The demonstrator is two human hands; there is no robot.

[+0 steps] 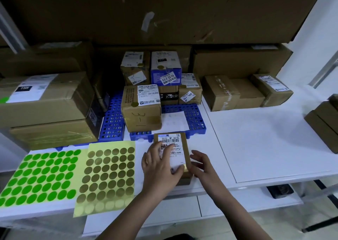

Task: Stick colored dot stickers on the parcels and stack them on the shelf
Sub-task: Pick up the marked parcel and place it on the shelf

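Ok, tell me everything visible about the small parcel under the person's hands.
The small parcel is a flat brown cardboard box lying on the white table, just in front of the blue perforated pallet. A white shipping label with barcodes covers most of its top. A gold dot sticker sits at the label's near right corner. The left hand rests on the label; the right hand touches its right edge.

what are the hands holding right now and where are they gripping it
The small parcel: left hand lies flat on its label, thumb at the near edge; right hand touches its right side.

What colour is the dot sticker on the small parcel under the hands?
Gold, at the near right corner of the small parcel; the head view shows the dot sticker.
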